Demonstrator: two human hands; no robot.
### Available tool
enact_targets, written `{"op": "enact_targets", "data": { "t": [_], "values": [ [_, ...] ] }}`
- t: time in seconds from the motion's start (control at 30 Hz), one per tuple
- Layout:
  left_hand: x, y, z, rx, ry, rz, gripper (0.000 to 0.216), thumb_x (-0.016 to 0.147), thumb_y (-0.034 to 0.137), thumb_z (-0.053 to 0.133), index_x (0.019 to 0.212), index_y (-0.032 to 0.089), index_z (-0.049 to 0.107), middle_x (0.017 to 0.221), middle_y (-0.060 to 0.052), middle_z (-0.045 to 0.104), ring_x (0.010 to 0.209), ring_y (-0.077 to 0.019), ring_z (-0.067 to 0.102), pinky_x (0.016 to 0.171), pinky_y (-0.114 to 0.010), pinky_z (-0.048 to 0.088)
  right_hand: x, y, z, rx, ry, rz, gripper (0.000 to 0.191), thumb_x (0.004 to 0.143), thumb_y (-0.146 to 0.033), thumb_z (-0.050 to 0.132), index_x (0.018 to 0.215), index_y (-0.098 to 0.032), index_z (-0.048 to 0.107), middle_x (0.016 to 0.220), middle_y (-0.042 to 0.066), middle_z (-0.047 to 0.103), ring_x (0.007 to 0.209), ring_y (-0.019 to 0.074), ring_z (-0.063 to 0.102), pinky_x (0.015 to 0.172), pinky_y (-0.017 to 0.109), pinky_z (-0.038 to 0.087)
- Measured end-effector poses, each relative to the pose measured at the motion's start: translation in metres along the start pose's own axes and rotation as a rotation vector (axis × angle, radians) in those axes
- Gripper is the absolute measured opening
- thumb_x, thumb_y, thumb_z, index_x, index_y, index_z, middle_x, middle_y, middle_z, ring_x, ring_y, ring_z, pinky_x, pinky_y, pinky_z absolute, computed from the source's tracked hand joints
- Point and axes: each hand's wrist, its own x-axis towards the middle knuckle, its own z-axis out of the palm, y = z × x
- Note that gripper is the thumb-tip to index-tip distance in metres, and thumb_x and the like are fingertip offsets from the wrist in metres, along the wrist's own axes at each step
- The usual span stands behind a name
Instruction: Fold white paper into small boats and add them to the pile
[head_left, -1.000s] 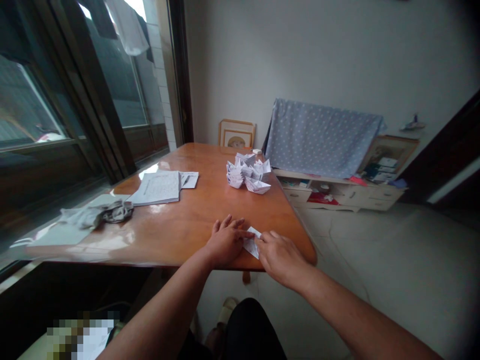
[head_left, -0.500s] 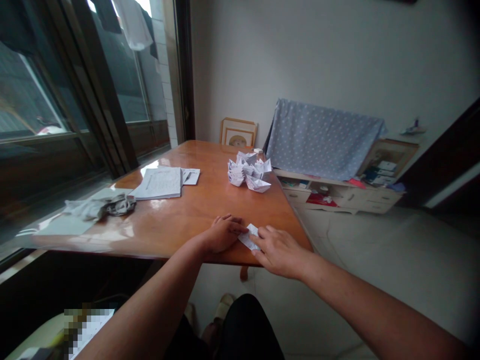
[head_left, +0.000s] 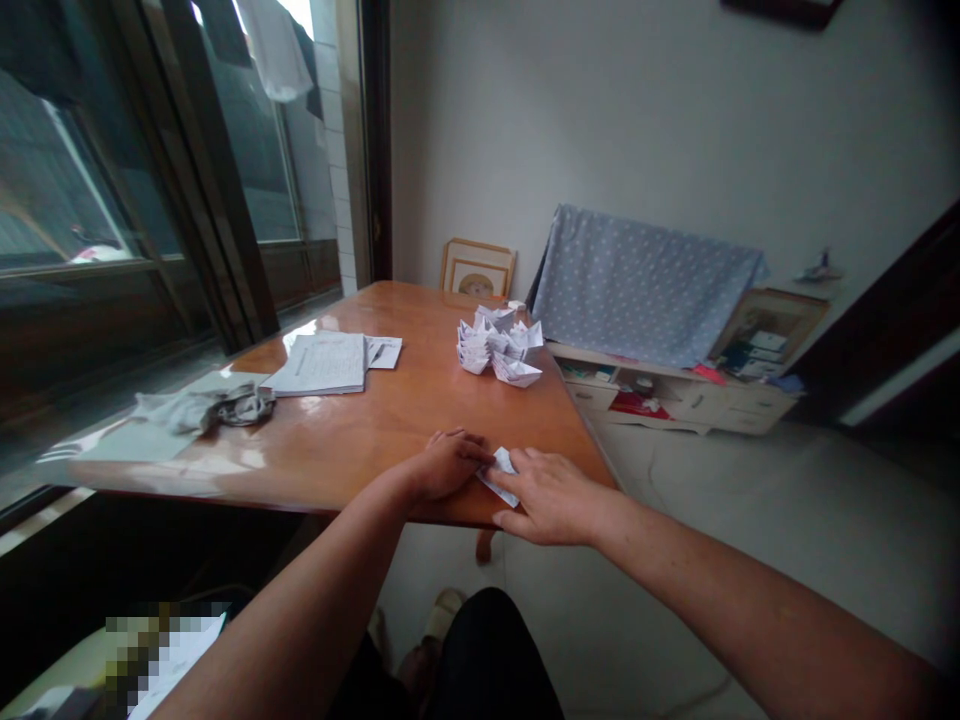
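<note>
A small folded piece of white printed paper (head_left: 505,484) lies flat near the front edge of the wooden table. My left hand (head_left: 448,464) rests on the table at the paper's left side, fingers stretched and its fingertips on the paper. From the right, my right hand (head_left: 551,492) lies over the paper with fingers extended across it and the thumb apart, near the table edge. Parts of the paper are hidden under the fingers. Farther back on the table sits a cluster of folded paper boats (head_left: 499,345), several of them nested together.
A stack of printed sheets (head_left: 322,365) lies left of centre on the table (head_left: 405,420). Crumpled grey cloth (head_left: 195,408) is at the far left. Beyond the table, a low white cabinet (head_left: 697,405) stands by the wall, beside a dotted blue cloth (head_left: 645,285).
My right hand has shifted slightly left across the paper, its fingers covering more of the middle. The left hand stays in place. The camera view has tilted a little.
</note>
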Motion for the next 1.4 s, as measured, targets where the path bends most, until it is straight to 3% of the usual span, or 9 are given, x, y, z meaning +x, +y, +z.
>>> {"op": "enact_targets", "data": {
  "t": [0.2,0.5,0.6,0.73,0.93,1.03,1.13,1.27,1.4],
  "values": [
    [0.001,-0.001,0.003,-0.024,0.029,0.005,0.029,0.091,0.023,0.056,0.106,0.03,0.08,0.12,-0.003,0.074,0.113,-0.0241,0.064,0.105,-0.038,0.042,0.001,-0.002,0.005,0.008,0.017,0.003,0.073,0.085,-0.078,0.049,0.134,-0.025,0.06,0.124,0.019,0.06,0.109,0.0381,0.056,0.085,0.048,0.047],
    [-0.002,0.003,0.009,-0.008,0.096,-0.052,0.027,0.088,0.024,0.06,0.105,0.031,0.08,0.119,-0.004,0.073,0.116,-0.0259,0.062,0.105,-0.04,0.042,-0.005,0.004,0.009,0.117,0.082,0.035,0.071,0.085,-0.074,0.053,0.135,-0.023,0.062,0.121,0.018,0.062,0.106,0.0357,0.056,0.084,0.044,0.044],
    [-0.005,0.01,0.008,0.007,0.113,-0.086,0.029,0.087,0.022,0.06,0.106,0.03,0.079,0.122,-0.006,0.072,0.118,-0.0272,0.061,0.106,-0.042,0.04,-0.009,0.011,0.013,0.22,0.115,0.084,0.054,0.088,-0.063,0.059,0.123,-0.022,0.069,0.115,0.015,0.064,0.102,0.0312,0.058,0.084,0.039,0.043],
    [-0.009,0.019,0.004,0.017,0.121,-0.111,0.031,0.083,0.017,0.061,0.106,0.028,0.079,0.125,-0.006,0.07,0.121,-0.0287,0.057,0.108,-0.044,0.037,-0.008,0.029,0.027,0.523,0.222,0.201,0.022,0.093,-0.038,0.059,0.093,-0.024,0.076,0.095,0.006,0.068,0.089,0.0204,0.061,0.079,0.03,0.042],
    [-0.01,0.025,0.001,-0.005,0.13,-0.163,0.028,0.077,0.012,0.058,0.098,0.023,0.074,0.107,-0.006,0.073,0.105,-0.0264,0.062,0.1,-0.04,0.042,-0.001,0.043,0.056,0.614,0.42,0.449,0.017,0.091,-0.029,0.058,0.087,-0.02,0.072,0.096,0.009,0.066,0.095,0.0232,0.058,0.087,0.035,0.04],
    [-0.011,0.027,-0.002,-0.021,0.132,-0.186,0.023,0.075,0.012,0.058,0.091,0.02,0.072,0.103,-0.007,0.072,0.099,-0.0255,0.063,0.095,-0.039,0.044,0.003,0.043,0.066,0.716,0.459,0.475,0.011,0.085,-0.028,0.064,0.078,-0.021,0.069,0.089,0.006,0.066,0.09,0.0221,0.059,0.084,0.034,0.041],
    [-0.012,0.028,-0.004,-0.043,0.128,-0.198,0.026,0.076,0.015,0.059,0.098,0.021,0.073,0.104,-0.007,0.073,0.099,-0.0254,0.064,0.094,-0.038,0.044,0.006,0.04,0.066,0.874,0.489,0.46,0.01,0.084,-0.03,0.064,0.08,-0.021,0.066,0.086,0.003,0.066,0.084,0.0199,0.06,0.079,0.032,0.045],
    [-0.014,0.028,-0.003,-0.386,0.129,-0.195,0.034,0.081,0.021,0.061,0.113,0.022,0.072,0.106,-0.006,0.075,0.098,-0.0246,0.065,0.092,-0.037,0.047,0.006,0.032,0.053,1.117,0.502,0.404,0.017,0.087,-0.037,0.06,0.084,-0.021,0.06,0.082,0.0,0.064,0.077,0.0176,0.061,0.072,0.03,0.048],
    [-0.019,0.024,-0.002,-0.9,0.114,-0.195,0.023,0.082,0.026,0.065,0.102,0.017,0.073,0.095,-0.006,0.074,0.085,-0.0214,0.066,0.083,-0.033,0.051,0.009,0.015,0.042,1.383,0.547,0.37,0.024,0.089,-0.043,0.061,0.097,-0.021,0.058,0.089,0.001,0.067,0.08,0.0185,0.065,0.072,0.031,0.051]
  ]
}}
